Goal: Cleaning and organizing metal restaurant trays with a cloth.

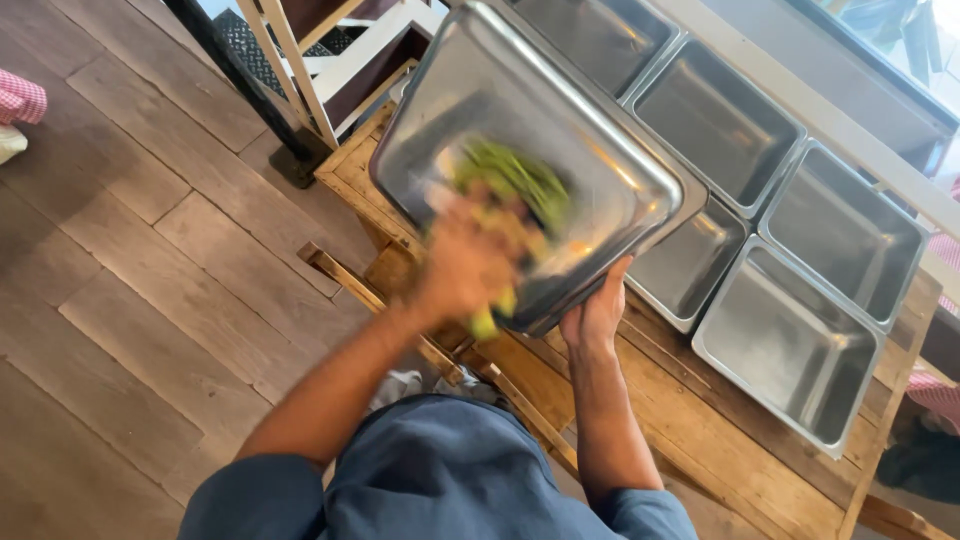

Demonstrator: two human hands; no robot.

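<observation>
A large steel pan (610, 150) is tilted up on edge over a wooden table (740, 470). My right hand (597, 318) grips the pan's lower rim from below. My left hand (468, 268), blurred by motion, presses a green and yellow sponge (515, 185) against the pan's inner surface.
Several empty steel pans (790, 340) lie side by side on the table to the right. A white-framed stand (300, 80) is at the table's far end. Wooden plank floor (130, 300) lies to the left. A checked sleeve of another person (20, 98) shows at the left edge.
</observation>
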